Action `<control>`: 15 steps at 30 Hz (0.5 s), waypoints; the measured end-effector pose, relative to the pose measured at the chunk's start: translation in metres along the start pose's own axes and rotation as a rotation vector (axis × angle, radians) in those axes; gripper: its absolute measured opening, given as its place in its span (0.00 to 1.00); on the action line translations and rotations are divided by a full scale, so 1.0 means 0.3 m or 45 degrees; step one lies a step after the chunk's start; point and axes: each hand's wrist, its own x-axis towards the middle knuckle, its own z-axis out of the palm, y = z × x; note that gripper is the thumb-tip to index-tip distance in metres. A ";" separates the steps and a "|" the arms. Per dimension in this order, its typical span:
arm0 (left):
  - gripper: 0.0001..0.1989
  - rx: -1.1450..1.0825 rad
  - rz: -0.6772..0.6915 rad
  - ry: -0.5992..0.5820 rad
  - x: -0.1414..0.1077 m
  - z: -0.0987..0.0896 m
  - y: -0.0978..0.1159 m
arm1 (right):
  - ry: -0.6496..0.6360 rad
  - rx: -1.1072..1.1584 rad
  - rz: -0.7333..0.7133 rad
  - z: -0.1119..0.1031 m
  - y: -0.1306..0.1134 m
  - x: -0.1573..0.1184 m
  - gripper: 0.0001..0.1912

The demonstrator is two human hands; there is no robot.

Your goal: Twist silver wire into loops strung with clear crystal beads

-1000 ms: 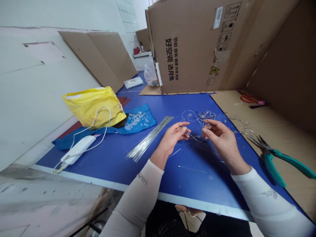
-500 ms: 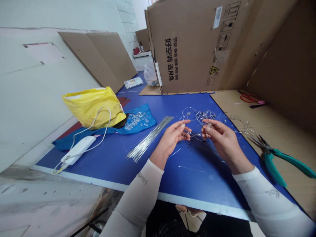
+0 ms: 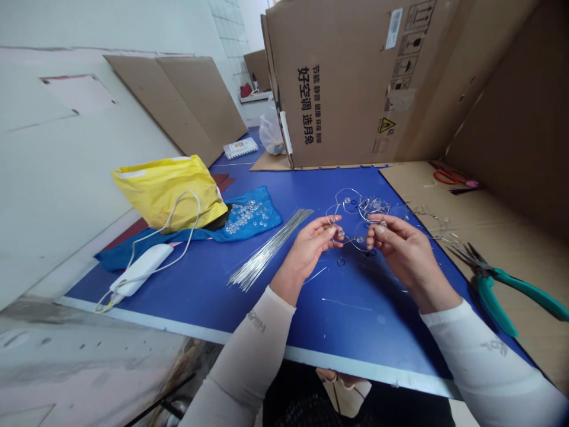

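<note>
Both the left hand (image 3: 312, 249) and the right hand (image 3: 411, 252) pinch, fingers curled, a tangle of thin wire set with clear beads (image 3: 376, 206) held above the blue tabletop (image 3: 355, 332), just beside a bundle of straight wire rods (image 3: 271, 249).

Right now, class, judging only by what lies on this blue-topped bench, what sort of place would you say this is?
Probably a small handcraft workshop: a beaded wire piece, a bundle of straight silver wires, loose clear beads on a blue cloth, and teal-handled pliers all point to wire-and-bead work.
</note>
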 end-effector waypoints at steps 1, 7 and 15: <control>0.17 -0.003 0.003 0.001 0.001 -0.001 0.000 | -0.001 0.011 0.005 0.000 0.000 0.000 0.13; 0.17 -0.047 0.018 -0.058 -0.001 -0.003 0.004 | 0.004 0.065 0.064 0.002 0.000 0.003 0.14; 0.22 -0.049 0.053 -0.182 -0.010 -0.003 0.000 | 0.020 0.105 0.100 -0.005 -0.001 0.009 0.14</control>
